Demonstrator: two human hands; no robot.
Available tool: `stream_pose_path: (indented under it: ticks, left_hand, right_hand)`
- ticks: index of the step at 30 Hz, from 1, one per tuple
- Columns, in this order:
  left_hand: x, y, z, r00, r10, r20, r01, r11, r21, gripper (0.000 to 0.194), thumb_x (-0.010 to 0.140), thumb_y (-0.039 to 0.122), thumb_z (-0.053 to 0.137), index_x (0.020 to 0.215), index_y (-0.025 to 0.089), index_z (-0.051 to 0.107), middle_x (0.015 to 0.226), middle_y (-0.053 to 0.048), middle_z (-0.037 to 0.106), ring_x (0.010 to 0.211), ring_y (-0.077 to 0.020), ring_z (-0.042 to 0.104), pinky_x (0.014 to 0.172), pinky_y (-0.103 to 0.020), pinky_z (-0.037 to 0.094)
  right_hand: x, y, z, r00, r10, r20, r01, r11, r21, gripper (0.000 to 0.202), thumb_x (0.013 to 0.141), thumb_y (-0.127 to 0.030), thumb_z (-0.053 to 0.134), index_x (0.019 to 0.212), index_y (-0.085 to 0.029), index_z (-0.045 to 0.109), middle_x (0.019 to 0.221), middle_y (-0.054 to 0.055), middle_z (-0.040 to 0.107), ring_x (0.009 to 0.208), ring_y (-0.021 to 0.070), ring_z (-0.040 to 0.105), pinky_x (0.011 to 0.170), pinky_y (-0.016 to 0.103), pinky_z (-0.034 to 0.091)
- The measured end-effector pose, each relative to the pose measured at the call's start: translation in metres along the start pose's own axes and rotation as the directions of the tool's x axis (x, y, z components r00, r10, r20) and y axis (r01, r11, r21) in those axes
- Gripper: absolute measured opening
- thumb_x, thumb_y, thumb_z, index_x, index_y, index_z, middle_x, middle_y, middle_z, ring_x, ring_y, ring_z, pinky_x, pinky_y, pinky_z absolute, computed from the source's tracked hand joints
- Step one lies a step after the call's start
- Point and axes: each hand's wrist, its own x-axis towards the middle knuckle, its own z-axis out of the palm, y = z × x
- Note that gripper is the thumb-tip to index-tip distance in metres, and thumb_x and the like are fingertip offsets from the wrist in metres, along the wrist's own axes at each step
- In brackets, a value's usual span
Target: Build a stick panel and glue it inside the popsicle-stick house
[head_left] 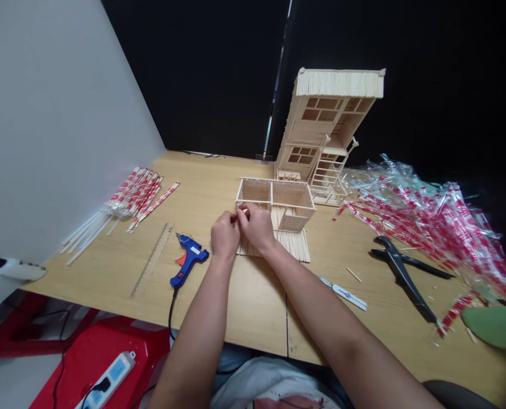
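Observation:
A small model house section [293, 193] built from thin wooden sticks sits mid-table, with low walls, a dividing wall and a stick-floor platform [295, 244] at its front. At its front left corner my left hand [225, 234] and my right hand [258, 228] meet, fingers closed in a pinch. Whatever lies between the fingertips is too small and hidden to name. My right hand covers part of the platform. Left of my left hand lies a blue hot glue gun [189, 258], its nozzle facing away from me.
Behind stands a taller stick house [332, 125] with a ladder. Chopsticks in wrappers [140, 190], white glue sticks [88, 236] and a clear ruler [150, 258] are left. Pliers [400, 272], a white-and-blue cutter [349, 295] and crumpled wrappers [457, 233] lie right. A power strip [110, 378] rests on a red stool.

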Motion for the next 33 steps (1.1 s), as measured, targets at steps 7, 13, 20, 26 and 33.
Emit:
stream_pose_path:
  ticks: [7, 13, 20, 26, 33]
  left_hand:
    - [0.0, -0.001, 0.001, 1.0, 0.014, -0.014, -0.014, 1.0, -0.02, 0.02, 0.094, 0.033, 0.054, 0.091, 0.019, 0.068, 0.087, -0.009, 0.074, 0.08, -0.0221, 0.068, 0.073, -0.03, 0.046]
    - [-0.001, -0.003, 0.001, 0.999, 0.026, -0.021, -0.027, 0.998, -0.049, 0.017, 0.093, 0.029, 0.055, 0.093, 0.019, 0.068, 0.088, -0.009, 0.074, 0.081, -0.0219, 0.068, 0.074, -0.03, 0.046]
    - [0.0, -0.006, 0.004, 1.0, 0.02, -0.011, -0.021, 0.996, -0.085, 0.015, 0.092, 0.026, 0.055, 0.093, 0.019, 0.068, 0.088, -0.009, 0.074, 0.083, -0.0212, 0.068, 0.077, -0.03, 0.048]
    - [0.002, -0.009, 0.001, 0.999, 0.021, 0.024, -0.018, 0.992, -0.123, 0.012, 0.089, 0.021, 0.058, 0.091, 0.02, 0.07, 0.088, -0.006, 0.075, 0.082, -0.0191, 0.069, 0.079, -0.028, 0.048]
    - [0.001, -0.009, -0.002, 1.0, 0.016, 0.021, -0.013, 0.992, -0.128, 0.014, 0.089, 0.022, 0.06, 0.091, 0.019, 0.073, 0.088, -0.007, 0.076, 0.081, -0.0199, 0.069, 0.078, -0.028, 0.048]
  right_hand:
    - [-0.004, 0.002, 0.003, 0.999, 0.028, 0.022, -0.028, 1.0, -0.007, 0.018, 0.093, -0.023, 0.055, 0.096, -0.018, 0.072, 0.092, 0.006, 0.077, 0.08, 0.0195, 0.07, 0.075, 0.028, 0.049]
    - [-0.006, 0.003, 0.005, 0.999, 0.051, 0.013, -0.051, 0.999, 0.004, 0.018, 0.094, -0.023, 0.055, 0.097, -0.018, 0.072, 0.091, 0.007, 0.077, 0.077, 0.019, 0.07, 0.073, 0.027, 0.048]
    - [-0.005, 0.005, 0.007, 0.999, 0.035, -0.001, -0.035, 0.999, 0.007, 0.018, 0.094, -0.022, 0.055, 0.099, -0.016, 0.072, 0.092, 0.008, 0.077, 0.078, 0.0199, 0.07, 0.073, 0.028, 0.047]
    - [-0.004, 0.008, 0.007, 0.999, 0.052, -0.007, -0.052, 0.998, 0.019, 0.02, 0.095, -0.024, 0.056, 0.099, -0.015, 0.073, 0.092, 0.01, 0.077, 0.077, 0.0211, 0.07, 0.073, 0.029, 0.048]
    - [-0.003, 0.01, 0.008, 0.999, 0.043, -0.011, -0.043, 0.999, 0.033, 0.018, 0.094, -0.023, 0.057, 0.098, -0.015, 0.073, 0.093, 0.009, 0.077, 0.077, 0.0205, 0.071, 0.073, 0.029, 0.049]
